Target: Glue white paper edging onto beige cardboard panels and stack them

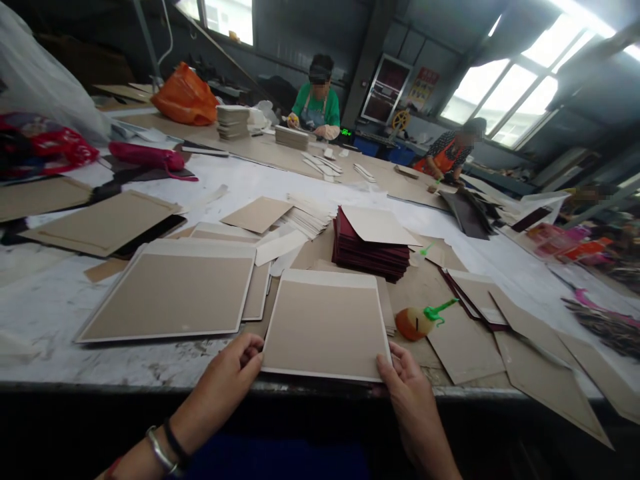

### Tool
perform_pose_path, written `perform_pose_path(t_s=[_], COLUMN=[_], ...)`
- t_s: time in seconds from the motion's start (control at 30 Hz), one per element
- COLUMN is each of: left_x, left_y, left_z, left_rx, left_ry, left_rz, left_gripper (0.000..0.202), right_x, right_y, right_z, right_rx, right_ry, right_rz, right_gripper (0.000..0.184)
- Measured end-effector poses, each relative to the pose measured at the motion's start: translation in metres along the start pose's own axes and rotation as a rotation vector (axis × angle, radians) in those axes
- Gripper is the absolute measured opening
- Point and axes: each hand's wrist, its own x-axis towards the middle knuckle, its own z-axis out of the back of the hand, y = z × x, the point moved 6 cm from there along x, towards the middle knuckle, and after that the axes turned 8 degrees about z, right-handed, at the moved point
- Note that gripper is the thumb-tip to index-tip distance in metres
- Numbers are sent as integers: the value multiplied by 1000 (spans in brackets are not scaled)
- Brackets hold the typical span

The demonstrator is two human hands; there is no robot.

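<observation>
Along the bench's near edge (160,377), gripped a board (325,327) between left hand (233,363) and right hand (410,380), apparently steadying it, likely needing both sides level next.

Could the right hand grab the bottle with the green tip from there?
Probably yes: the bottle sits just past the right hand, and nothing seems to stand between them. But that hand is holding a board, so it would likely have to let go first.
</observation>
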Motion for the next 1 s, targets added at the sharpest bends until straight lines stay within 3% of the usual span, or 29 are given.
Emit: perform_pose_path(t_s=[0.1, 0.2, 0.37, 0.43, 0.53, 0.73, 1.0], left_x=[-2, -8, -28, -35, -40, -44, -44], left_y=[-2, -6, -20, -23, -25, -22, 0], left_z=[4, 12, 10, 9, 11, 18, 22], left_rx=[-102, -349, -991, -1067, -1065, -1009, -897], left_ry=[18, 66, 437, 556, 634, 552, 329], left_rz=[23, 90, 267, 307, 299, 274, 388], left_gripper=[25, 22, 28, 36, 42, 45, 57], right_x=[-4, -8, -18, -20, -23, -27, -37], right_y=[7, 13, 22, 23, 20, 22, 38], right_z=[-8, -11, -21, -27, -35, -42, -56], right_rx=[190, 286, 388, 409, 411, 269, 11], right_ry=[-27, -48, -5, 27, 97, 129, 151], right_rz=[5, 27, -11, -15, -32, 23, 176], right_gripper=[54, 50, 50, 50, 48, 48, 40])
